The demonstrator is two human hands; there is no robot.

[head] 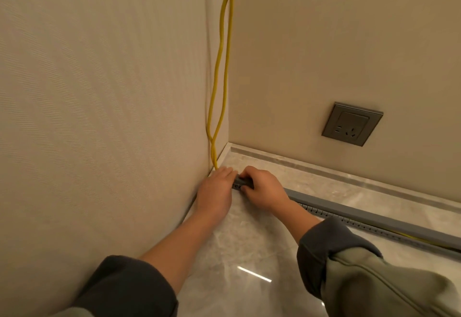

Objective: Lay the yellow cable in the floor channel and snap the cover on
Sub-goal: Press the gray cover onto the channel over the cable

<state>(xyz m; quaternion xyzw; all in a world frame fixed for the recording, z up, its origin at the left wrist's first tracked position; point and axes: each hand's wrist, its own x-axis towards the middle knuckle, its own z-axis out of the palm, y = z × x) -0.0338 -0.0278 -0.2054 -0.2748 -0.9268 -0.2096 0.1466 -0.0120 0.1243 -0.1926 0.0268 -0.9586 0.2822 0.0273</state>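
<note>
A doubled yellow cable (219, 67) hangs down the wall corner and disappears behind my left hand (216, 191). A grey floor channel (374, 219) runs along the marble floor from the corner toward the lower right, its slotted side showing; a short stretch of yellow cable (411, 236) shows inside it near the right edge. My left hand lies flat on the floor at the channel's corner end, fingers together. My right hand (262, 189) is curled around the grey end of the channel (241, 181), fingers touching the left hand. The cover cannot be told apart from the channel.
A grey wall socket (352, 124) sits low on the right wall. A pale stone skirting (349, 179) runs along that wall behind the channel. A textured wall closes in on the left. Glossy marble floor (237, 254) lies between my arms.
</note>
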